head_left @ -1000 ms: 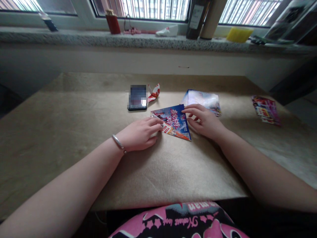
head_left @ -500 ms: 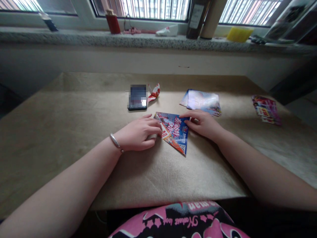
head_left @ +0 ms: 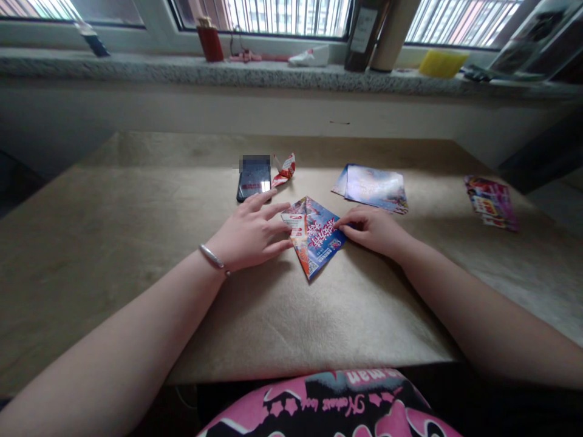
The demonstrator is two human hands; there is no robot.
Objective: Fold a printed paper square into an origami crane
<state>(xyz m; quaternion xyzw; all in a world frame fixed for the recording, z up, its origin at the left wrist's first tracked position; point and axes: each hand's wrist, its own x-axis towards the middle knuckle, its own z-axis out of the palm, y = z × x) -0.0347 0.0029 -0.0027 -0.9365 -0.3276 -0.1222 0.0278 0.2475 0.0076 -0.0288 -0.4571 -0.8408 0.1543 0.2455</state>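
Observation:
A folded printed leaflet (head_left: pixel 316 240), blue with red and white lettering and an orange-white side, lies on the table before me, one corner pointing towards me. My left hand (head_left: pixel 255 237), with a silver bangle at the wrist, has its fingers spread; their tips are at the leaflet's left edge. At the right corner, my right hand (head_left: pixel 376 232) pinches the leaflet between thumb and forefinger. Just beyond my left fingertips are a dark phone (head_left: pixel 255 177) and a small folded red-and-white paper piece (head_left: pixel 285 170).
A stack of blue printed sheets (head_left: pixel 378 185) rests beyond my right hand. Pink-and-yellow leaflets (head_left: pixel 492 203) lie at the far right of the tan table (head_left: pixel 319 328). Bottles (head_left: pixel 362 36) and a yellow block (head_left: pixel 441 63) stand on the stone windowsill (head_left: pixel 273 74).
The leaflet has turned clockwise, its near corner swinging left. My left fingers have spread out, and my right thumb and forefinger have closed on the right corner.

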